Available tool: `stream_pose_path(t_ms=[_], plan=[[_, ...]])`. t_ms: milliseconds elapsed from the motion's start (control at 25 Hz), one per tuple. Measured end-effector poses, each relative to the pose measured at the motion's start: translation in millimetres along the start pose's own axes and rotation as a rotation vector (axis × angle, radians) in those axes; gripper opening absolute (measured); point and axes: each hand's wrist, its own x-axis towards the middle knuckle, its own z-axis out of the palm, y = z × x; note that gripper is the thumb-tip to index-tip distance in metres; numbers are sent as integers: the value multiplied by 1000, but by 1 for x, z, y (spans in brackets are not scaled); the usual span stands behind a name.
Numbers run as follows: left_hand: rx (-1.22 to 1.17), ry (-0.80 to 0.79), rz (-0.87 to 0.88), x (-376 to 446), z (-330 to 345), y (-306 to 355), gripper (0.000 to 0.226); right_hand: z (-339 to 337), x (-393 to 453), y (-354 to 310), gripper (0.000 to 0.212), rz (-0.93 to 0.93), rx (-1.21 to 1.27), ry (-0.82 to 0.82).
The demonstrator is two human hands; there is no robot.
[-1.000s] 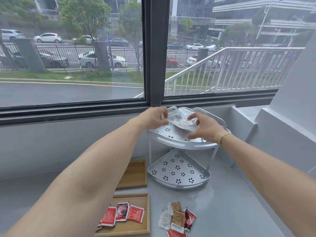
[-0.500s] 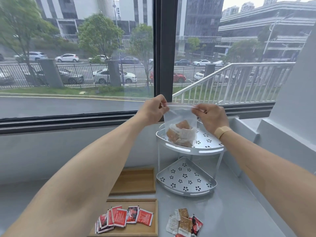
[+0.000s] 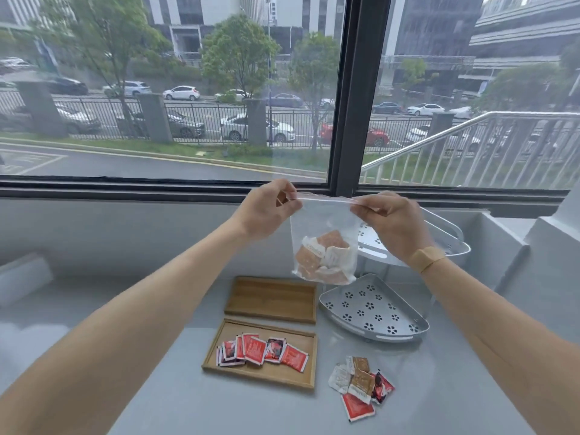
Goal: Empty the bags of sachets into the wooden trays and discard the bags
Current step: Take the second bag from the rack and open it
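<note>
A clear plastic bag [image 3: 317,224] of orange and white sachets [image 3: 323,257] hangs upright in the air above the far wooden tray [image 3: 271,298], which holds nothing. My left hand [image 3: 266,210] pinches the bag's top left corner. At the top right corner my right hand [image 3: 389,219] pinches the same rim, pulled taut between the two. Closer to me, the near wooden tray [image 3: 260,375] holds several red sachets [image 3: 262,350].
A grey two-tier corner rack [image 3: 376,309] with flower-shaped holes stands to the right, behind the bag. A loose heap of mixed sachets [image 3: 361,383] lies on the grey counter near the front right. A window ledge and wall close off the back.
Both hands lifted the bag off the rack's top tier and carried it left and up, until it hung by its top rim over the far tray.
</note>
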Motion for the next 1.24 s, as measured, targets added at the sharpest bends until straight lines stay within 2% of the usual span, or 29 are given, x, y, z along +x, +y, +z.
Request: stream_pose_path(t_ms=[160,240,440,600,720,880,960,1120,1240], plan=[[24,-73,-89,-79,14,-35,10,38,-70,14,17,109,190,-204],[20,-97,-133,-118,26,-50,11,53,-109,23,14,151,235,-256],[-2,-104,-283,-202,69,-89,6,84,-196,46,12,216,208,-379],[-13,-110,-380,-246,99,-108,4,100,-245,59,10,183,38,-433],[-41,-112,-443,-265,113,-112,5,104,-269,58,15,150,-26,-421],[-218,-59,-620,-261,126,-99,10,104,-286,56,19,91,-116,-314],[-357,-55,-720,-250,131,-89,21,104,-288,54,17,29,-165,-242],[-791,-68,-928,-239,148,-66,55,103,-292,52,10,-102,-250,-126],[-929,-151,-1113,-239,157,-55,39,105,-299,50,11,-127,-294,-129]])
